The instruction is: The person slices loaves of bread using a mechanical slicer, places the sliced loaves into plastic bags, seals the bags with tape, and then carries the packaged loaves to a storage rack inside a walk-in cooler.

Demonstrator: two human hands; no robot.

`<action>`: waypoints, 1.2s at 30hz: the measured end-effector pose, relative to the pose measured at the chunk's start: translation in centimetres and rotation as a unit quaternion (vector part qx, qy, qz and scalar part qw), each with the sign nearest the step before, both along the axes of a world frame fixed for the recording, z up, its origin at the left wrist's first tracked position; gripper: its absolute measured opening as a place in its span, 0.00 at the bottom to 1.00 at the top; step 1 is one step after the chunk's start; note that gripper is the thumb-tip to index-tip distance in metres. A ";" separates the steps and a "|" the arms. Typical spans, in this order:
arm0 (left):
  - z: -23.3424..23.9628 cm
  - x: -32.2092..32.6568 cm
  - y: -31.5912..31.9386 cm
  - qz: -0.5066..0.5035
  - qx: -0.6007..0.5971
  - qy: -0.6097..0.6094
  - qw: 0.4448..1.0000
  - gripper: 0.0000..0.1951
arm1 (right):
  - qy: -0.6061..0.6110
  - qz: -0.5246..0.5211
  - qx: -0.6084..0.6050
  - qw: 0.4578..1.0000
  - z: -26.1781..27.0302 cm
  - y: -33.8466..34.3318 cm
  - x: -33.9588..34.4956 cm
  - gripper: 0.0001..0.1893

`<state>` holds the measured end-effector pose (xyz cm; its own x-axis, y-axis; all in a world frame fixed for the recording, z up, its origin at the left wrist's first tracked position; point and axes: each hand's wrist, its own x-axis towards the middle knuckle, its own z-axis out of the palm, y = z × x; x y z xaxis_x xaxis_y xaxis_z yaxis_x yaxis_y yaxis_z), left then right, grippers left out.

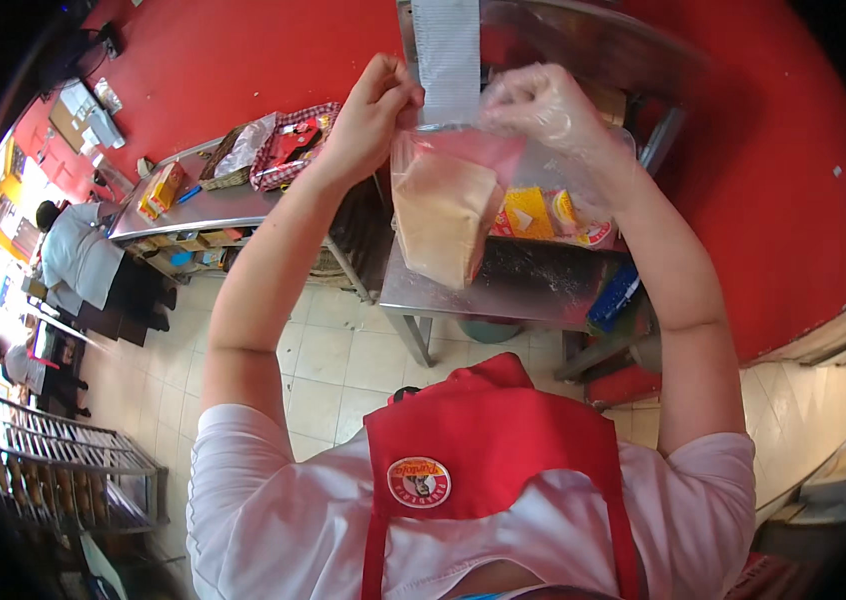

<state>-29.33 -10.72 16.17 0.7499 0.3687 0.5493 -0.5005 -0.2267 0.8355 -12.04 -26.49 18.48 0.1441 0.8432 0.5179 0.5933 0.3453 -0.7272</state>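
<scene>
Both of my hands are raised over a stainless steel table (pixel 460 292), at the mouth of a clear plastic bag (pixel 411 146). Inside the bag stands a pale, crustless block of bread (pixel 441 206), slightly tilted. My left hand (pixel 381 97) is bare and pinches the bag's upper left corner. My right hand (pixel 539 105) wears a clear plastic glove and is slightly blurred. Its fingers are closed at the bag's upper right side. Beside the bread, under my right forearm, lies clear packaging with yellow and red printing (pixel 528 212).
A blue object (pixel 614 296) sits at the table's right end. On a second metal table (pixel 224 206) to the left are a wicker basket (pixel 231 176), a checkered cloth (pixel 269 161) and yellow boxes (pixel 161 189). A person (pixel 85 251) stands farther left, above a metal rack (pixel 70 480).
</scene>
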 end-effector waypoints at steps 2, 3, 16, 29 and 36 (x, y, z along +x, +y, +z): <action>2.1 -0.3 -1.0 0.060 0.256 0.022 0.964 0.11 | 0.020 0.030 0.019 0.999 1.1 -0.2 -1.2 0.14; 2.9 -0.2 -1.8 0.053 0.256 0.020 0.965 0.11 | 0.039 0.066 0.037 0.996 2.0 -0.4 -1.7 0.15; 10.1 0.2 -10.2 -0.045 0.538 0.019 0.841 0.08 | 0.348 0.286 -0.108 0.886 -1.0 -9.7 -4.9 0.24; -5.6 -14.1 -10.6 0.373 0.476 -0.344 0.718 0.33 | 0.272 0.193 0.026 0.942 8.0 -2.7 -12.7 0.15; -17.1 -8.8 -7.9 0.493 0.372 -0.281 0.735 0.42 | 0.248 0.156 0.100 0.951 19.7 3.0 -10.2 0.10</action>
<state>-38.16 -18.58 -0.90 -0.1031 0.0218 0.9944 -0.0055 -0.9998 0.0214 -22.25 -23.45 38.16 0.1715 0.7772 0.6054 0.0406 0.6084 -0.7926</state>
